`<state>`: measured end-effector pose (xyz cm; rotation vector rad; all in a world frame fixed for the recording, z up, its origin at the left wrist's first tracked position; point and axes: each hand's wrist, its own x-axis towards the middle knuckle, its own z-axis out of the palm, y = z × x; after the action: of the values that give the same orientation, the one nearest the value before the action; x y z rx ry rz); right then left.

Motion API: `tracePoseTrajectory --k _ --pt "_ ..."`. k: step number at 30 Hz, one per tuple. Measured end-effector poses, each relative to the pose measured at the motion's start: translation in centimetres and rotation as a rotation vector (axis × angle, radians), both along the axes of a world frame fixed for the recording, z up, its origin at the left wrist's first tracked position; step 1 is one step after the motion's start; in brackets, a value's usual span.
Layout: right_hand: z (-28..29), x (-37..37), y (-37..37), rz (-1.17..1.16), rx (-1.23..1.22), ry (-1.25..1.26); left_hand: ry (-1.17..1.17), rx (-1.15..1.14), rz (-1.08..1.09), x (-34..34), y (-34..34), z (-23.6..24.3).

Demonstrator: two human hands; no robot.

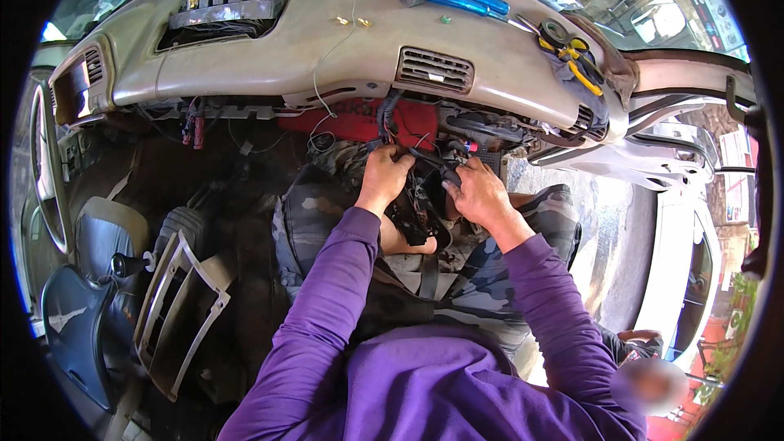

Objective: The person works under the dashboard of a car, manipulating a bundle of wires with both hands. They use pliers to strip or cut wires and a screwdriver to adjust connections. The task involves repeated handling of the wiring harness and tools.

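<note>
Head view: hand work on wiring beneath a partly stripped dashboard. A black, ribbed wiring harness [389, 112], hanging below the dashboard's front edge at centre, is pinched near its lower end between thumb and fingers of the left hand [385, 176]. A dark, slender item [446, 174] is gripped by the right hand [483, 196], just beside it; whether it is a tool or a wrapped cable cannot be told. The harness is best steadied close to the point of work, with slack left so that no joint is strained. On the smooth beige dashboard [359, 57], blue translucent-handled tools [469, 3] are laid; a yellow-handled tool [585, 80] rests toward the right. A flat red sheet [418, 121] is seen behind the harness. At left, a black-knobbed gear lever [124, 265] and a beige plastic trim frame [173, 318] are shown; at right, bright paved ground [600, 233] is seen outside.
</note>
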<state>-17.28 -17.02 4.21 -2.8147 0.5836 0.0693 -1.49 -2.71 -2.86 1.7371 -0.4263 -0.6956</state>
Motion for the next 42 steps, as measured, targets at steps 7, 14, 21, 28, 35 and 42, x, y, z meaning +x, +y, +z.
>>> tracePoseTrajectory --k 7,14,21,28,35,42 --pt "1.3 0.4 -0.2 0.04 -0.087 -0.016 0.538 -0.402 0.047 0.1 0.2 0.1" --pt "1.2 1.3 -0.3 0.041 -0.08 -0.01 0.143 -0.183 -0.085 0.0 -0.1 -1.2" --pt "-1.2 1.2 -0.7 -0.045 0.301 -0.033 -0.317 0.012 0.031 -1.3 0.0 1.1" --pt "-0.3 0.9 0.4 -0.094 0.364 -0.003 -0.371 0.02 0.071 -1.6 0.1 1.6" --pt "0.7 0.8 1.1 -0.154 0.359 0.05 -0.335 0.017 0.122 -1.6 0.0 1.9" --pt "-0.9 0.5 2.2 -0.174 0.197 -0.111 -0.334 -0.02 0.244 -1.7 -0.7 1.8"
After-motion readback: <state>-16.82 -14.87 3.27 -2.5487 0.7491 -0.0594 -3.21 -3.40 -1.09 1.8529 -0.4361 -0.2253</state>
